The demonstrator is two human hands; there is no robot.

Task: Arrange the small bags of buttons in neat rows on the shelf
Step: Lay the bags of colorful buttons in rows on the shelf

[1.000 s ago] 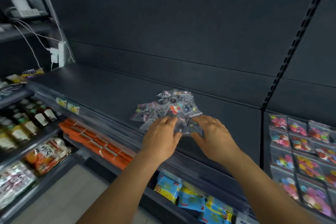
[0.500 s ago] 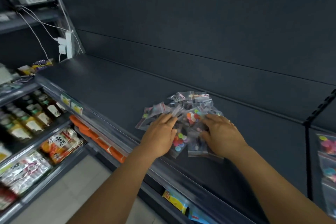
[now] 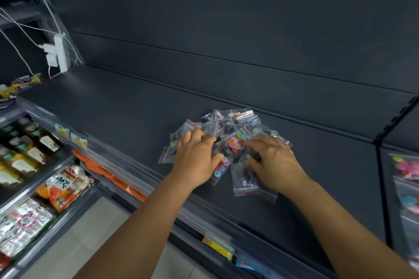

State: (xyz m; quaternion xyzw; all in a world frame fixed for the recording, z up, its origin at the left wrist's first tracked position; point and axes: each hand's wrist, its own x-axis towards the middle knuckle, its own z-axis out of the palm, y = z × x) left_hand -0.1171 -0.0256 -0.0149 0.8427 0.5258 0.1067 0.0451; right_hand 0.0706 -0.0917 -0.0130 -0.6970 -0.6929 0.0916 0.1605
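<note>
1. Small clear plastic zip bags of coloured buttons (image 3: 229, 140) lie in a loose, overlapping heap on the dark grey metal shelf (image 3: 127, 115), toward its front edge and right of its middle. No rows here; bags point every which way.
2. Head view, and the left hand (image 3: 197, 156) is palm-down on the left side of the heap, fingers spread a little and lying fairly flat across the bags, the thumb near a bag with a blue button showing.
3. The right hand (image 3: 274, 161) is palm-down on the right side of the heap, fingers lightly bent, fingertips touching a bag of orange, white and green buttons; whether it pinches that bag, I cannot tell.
4. The two hands are near each other, with bright buttons showing between them.
5. One bag with red-striped seals juts toward the shelf lip, partly under the right hand.
6. Left, at the shelf's far corner, a white power strip with plugs and white cables (image 3: 56, 54) hangs upright.
7. Below left, orange and white snack packets (image 3: 61, 188) fill the lower racks, with bottled goods (image 3: 25, 152) above them.
8. Far right, larger clear bags of bright buttons (image 3: 405, 170) lie on the neighbouring shelf, blurred.
</note>
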